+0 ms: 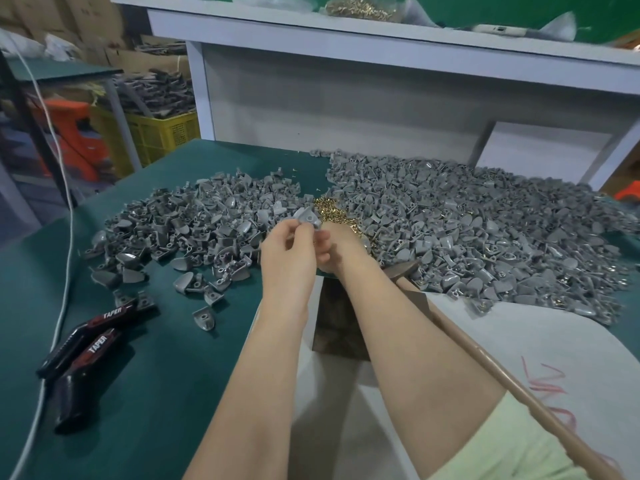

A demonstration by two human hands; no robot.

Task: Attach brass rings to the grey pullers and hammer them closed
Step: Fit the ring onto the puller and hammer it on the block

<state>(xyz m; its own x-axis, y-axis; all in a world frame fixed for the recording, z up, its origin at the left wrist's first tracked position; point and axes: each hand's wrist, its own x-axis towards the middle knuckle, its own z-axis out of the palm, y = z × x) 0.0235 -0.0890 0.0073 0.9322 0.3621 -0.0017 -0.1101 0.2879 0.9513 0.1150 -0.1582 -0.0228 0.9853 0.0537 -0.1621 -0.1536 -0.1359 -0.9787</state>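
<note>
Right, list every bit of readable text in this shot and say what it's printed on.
"TAPER": on the farther black-and-red tool on the green table.
"TAPER": on the nearer black-and-red tool beside it.
Red marks on the white sheet: scribbles, not readable as words.
Nothing else legible.

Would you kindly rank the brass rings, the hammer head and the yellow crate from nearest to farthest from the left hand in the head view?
1. Brass rings, just beyond the left hand.
2. Hammer head, to its right.
3. Yellow crate, far left, beyond the table.
</note>
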